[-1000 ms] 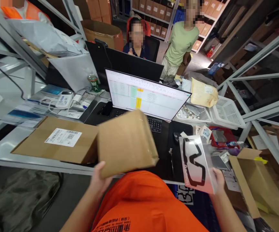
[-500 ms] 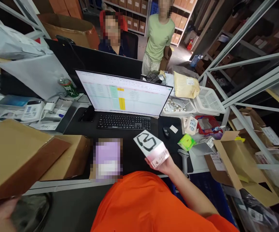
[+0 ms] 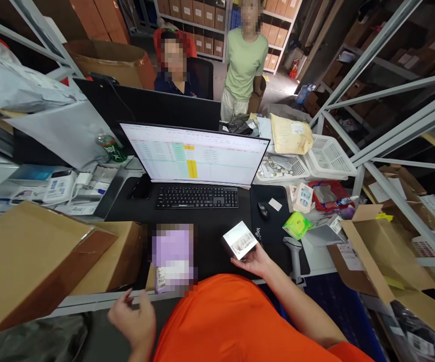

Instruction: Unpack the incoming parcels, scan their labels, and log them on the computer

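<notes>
My right hand (image 3: 255,261) grips a small white carton (image 3: 240,240), tilted so that its printed label end faces me. It is held above the black desk mat. My left hand (image 3: 133,318) is in the air in front of the desk edge, with nothing in it and its thumb and fingers apart. Nearest to that hand are a lilac package (image 3: 172,251), blurred out in the picture, and a large brown cardboard box (image 3: 40,256) that leans on another cardboard box (image 3: 114,251).
A monitor (image 3: 225,156) and a keyboard (image 3: 197,197) stand behind the carton. To the right are a mouse (image 3: 263,210), a barcode scanner (image 3: 293,254), a green-yellow box (image 3: 296,225) and an open cardboard box (image 3: 394,261). Two people are beyond the monitors.
My left hand has moved right, away from the large cardboard box, which it was touching. My right hand has turned the white carton, so its label end now faces me.
</notes>
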Demonstrator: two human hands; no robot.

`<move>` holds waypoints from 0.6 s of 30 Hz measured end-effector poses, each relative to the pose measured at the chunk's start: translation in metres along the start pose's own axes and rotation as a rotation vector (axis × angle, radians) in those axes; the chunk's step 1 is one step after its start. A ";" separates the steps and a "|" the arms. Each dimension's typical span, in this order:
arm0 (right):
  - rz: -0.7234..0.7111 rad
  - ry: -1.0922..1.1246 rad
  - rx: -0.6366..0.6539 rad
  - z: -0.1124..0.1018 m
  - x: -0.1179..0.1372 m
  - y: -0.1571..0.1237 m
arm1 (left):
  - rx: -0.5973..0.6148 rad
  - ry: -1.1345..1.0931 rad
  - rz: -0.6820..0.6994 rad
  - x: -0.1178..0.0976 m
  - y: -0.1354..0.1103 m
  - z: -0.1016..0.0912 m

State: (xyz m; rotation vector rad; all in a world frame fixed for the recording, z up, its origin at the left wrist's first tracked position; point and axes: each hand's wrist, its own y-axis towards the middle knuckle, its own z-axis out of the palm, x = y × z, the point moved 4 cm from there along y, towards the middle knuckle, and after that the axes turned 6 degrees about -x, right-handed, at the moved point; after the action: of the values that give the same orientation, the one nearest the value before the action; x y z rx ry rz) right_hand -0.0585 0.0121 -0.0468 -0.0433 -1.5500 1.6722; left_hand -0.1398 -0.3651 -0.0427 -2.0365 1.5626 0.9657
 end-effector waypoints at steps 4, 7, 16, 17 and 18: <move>0.106 0.116 0.059 -0.016 -0.016 0.001 | 0.111 0.283 0.167 -0.020 -0.003 0.032; 0.078 0.036 -0.085 -0.064 -0.026 -0.002 | 0.224 0.545 0.144 -0.035 0.007 0.045; -0.221 -0.494 -1.105 -0.228 -0.025 -0.042 | 0.485 0.581 -0.070 -0.027 0.042 0.062; -0.200 -0.507 -1.104 -0.230 -0.026 -0.038 | 0.500 0.542 -0.113 -0.024 0.046 0.064; -0.184 -0.513 -1.085 -0.231 -0.027 -0.033 | 0.514 0.478 -0.149 -0.021 0.050 0.067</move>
State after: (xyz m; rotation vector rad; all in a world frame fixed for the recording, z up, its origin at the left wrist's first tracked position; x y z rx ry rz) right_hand 0.1008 0.1794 -0.0872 -0.0349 -2.5932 0.5482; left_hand -0.2088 -0.3204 -0.0686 -2.0364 1.6303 -0.0056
